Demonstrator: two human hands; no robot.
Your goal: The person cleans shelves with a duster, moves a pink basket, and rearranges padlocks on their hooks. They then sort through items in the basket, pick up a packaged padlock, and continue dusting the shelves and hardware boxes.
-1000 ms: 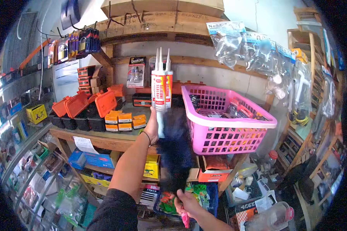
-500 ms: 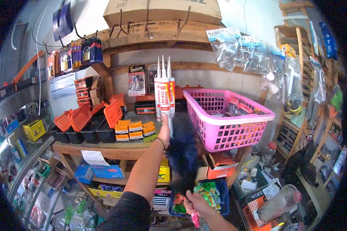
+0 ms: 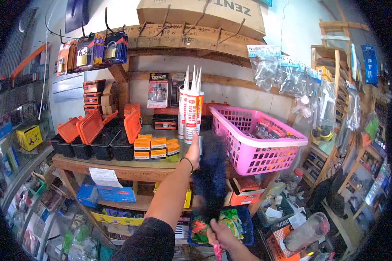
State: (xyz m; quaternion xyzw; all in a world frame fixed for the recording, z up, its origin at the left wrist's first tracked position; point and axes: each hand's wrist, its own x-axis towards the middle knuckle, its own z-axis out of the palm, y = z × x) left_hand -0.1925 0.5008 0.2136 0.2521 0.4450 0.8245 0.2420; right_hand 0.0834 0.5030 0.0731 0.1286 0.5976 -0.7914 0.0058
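Several silicone sealant tubes (image 3: 191, 114) stand together with white nozzles pointing up, near the middle of the wooden counter. My left hand (image 3: 193, 155) is closed around their lower part, thumb upward; its other fingers are mostly hidden. Low in front, my right hand (image 3: 222, 235) grips the handle of a dark, bushy duster (image 3: 210, 178), and a pink end sticks out below the fist. Motion smears the duster, which rises beside the left hand and overlaps the counter's front edge. Immediately right of the tubes stands a pink basket (image 3: 265, 142) holding packaged goods.
Small orange boxes (image 3: 158, 144) are stacked left of the tubes, beside black bins with orange lids (image 3: 91, 126). Packaged padlocks (image 3: 85, 55) and bagged fittings (image 3: 265, 69) hang above. Below the counter is a blue basket (image 3: 251, 226) of green packets.
The view has shifted, so the counter's contents sit slightly lower. The tubes have turned a little and lean slightly right with my left hand. The duster stays blurred in my right hand.
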